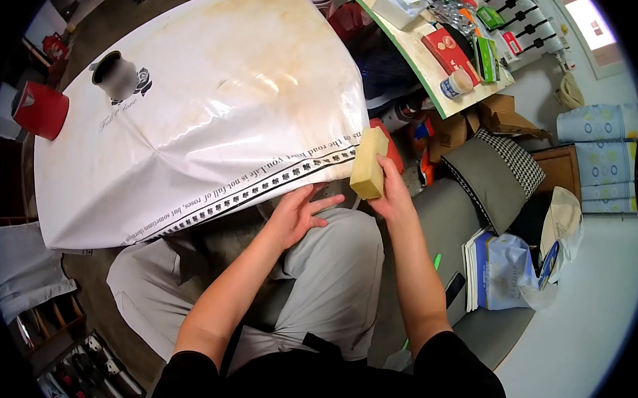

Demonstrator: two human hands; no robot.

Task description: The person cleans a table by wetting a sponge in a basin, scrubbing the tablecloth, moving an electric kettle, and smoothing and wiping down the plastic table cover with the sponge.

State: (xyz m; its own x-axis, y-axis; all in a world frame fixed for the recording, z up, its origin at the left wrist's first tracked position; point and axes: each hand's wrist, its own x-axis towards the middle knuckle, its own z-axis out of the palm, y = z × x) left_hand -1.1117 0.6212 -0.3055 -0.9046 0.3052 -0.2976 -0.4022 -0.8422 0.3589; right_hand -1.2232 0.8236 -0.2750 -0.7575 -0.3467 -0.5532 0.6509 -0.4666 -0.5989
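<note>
A yellow sponge block (367, 164) is gripped in my right hand (393, 188), upright at the near right corner of the covered table. My left hand (298, 215) has its fingers spread and holds nothing; it is over my knee, just below the hanging edge of the white tablecloth (222, 103). Printed lettering and a black patterned band run along that edge. The sponge overlaps the cloth's corner in view; whether they touch is unclear.
On the tablecloth stands a dark mug (114, 76), with a red container (40, 110) at the left edge. A side table (428, 80) at the upper right holds boxes and a jar. A cushion (485, 177), phone (455, 289) and bags (511, 272) lie on the grey sofa (433, 215).
</note>
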